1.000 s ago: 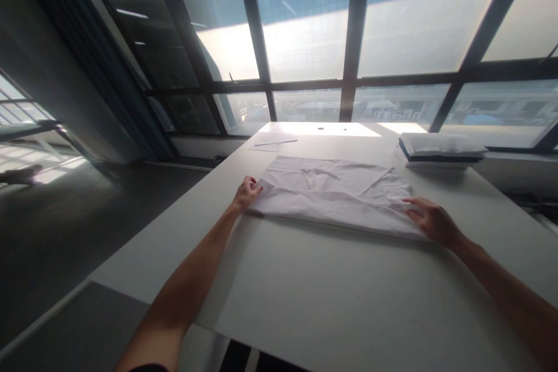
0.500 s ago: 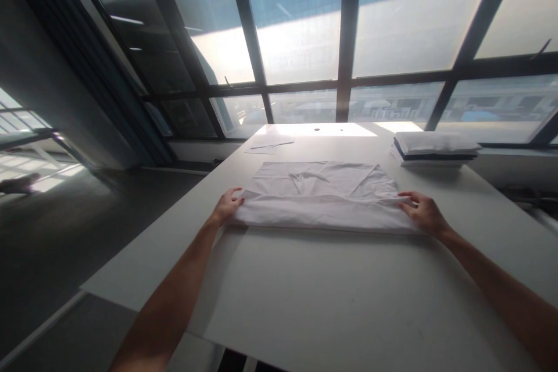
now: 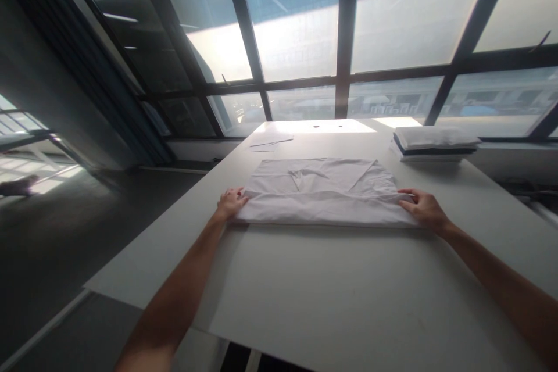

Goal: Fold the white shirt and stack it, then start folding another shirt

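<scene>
A folded white garment (image 3: 318,209) lies flat on the white table in front of me, its near part turned over in a long band. Whether it is a shirt cannot be made out. My left hand (image 3: 231,204) is closed at the left end of this band, thumb and fingers pinching the cloth. At the opposite end my right hand (image 3: 422,210) grips the band's corner, its thumb below and index finger above. Creases run across the single layer behind the fold.
A stack of folded cloths (image 3: 436,145), white with a dark layer, sits at the table's back right. Some thin white sheets (image 3: 270,143) lie at the back left. The table's left edge (image 3: 170,209) borders the dark floor. Windows rise behind.
My left hand has moved slightly right and inward over the garment's end. The right hand stays nearly where it was, and the fold looks the same. The view has shifted slightly.
</scene>
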`<action>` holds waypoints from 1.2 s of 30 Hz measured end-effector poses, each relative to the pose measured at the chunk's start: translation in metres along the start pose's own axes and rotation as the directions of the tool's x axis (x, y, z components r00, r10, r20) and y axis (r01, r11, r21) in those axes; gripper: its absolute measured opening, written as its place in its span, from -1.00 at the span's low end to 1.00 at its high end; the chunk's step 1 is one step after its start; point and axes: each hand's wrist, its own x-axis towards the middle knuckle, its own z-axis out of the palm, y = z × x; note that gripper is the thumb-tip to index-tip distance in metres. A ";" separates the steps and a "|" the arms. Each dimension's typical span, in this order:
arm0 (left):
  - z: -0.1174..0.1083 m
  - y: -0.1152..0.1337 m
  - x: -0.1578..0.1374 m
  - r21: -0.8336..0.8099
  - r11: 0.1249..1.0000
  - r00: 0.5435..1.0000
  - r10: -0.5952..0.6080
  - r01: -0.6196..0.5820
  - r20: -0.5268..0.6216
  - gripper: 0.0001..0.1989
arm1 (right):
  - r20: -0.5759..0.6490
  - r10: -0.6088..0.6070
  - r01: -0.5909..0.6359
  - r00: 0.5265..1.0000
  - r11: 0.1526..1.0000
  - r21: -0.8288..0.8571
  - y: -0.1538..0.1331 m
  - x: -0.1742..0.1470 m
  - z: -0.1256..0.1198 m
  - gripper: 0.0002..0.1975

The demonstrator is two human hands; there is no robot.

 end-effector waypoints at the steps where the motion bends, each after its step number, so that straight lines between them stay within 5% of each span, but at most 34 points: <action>1: 0.001 0.000 0.001 0.011 1.000 1.000 0.008 -0.008 0.019 -0.41 | -0.002 -0.004 0.004 1.000 1.000 0.001 0.002 0.000 0.001 -0.49; 6: 0.003 -0.003 0.007 0.000 0.996 0.990 0.092 -0.093 0.106 -0.47 | 0.007 -0.019 0.019 1.000 1.000 -0.006 0.013 0.002 0.004 -0.45; 14: 0.003 0.005 0.002 0.007 0.959 0.957 0.282 -0.282 -0.063 -0.85 | -0.003 -0.054 0.054 0.999 0.998 -0.013 0.009 0.001 0.003 -0.43; 23: -0.014 0.013 -0.006 0.021 0.921 0.920 0.389 -0.389 -0.045 -0.84 | -0.002 -0.061 0.061 0.998 0.998 0.005 0.009 0.001 0.003 -0.45; 30: -0.014 0.004 -0.010 -0.187 0.966 0.974 0.198 -0.176 0.109 -0.56 | -0.004 -0.078 0.078 0.997 0.997 -0.007 0.004 0.000 0.001 -0.50; 36: -0.020 0.002 -0.009 -0.221 0.970 0.989 0.118 -0.096 0.087 -0.58 | -0.017 -0.084 0.084 0.996 0.996 0.026 0.004 -0.001 0.003 -0.52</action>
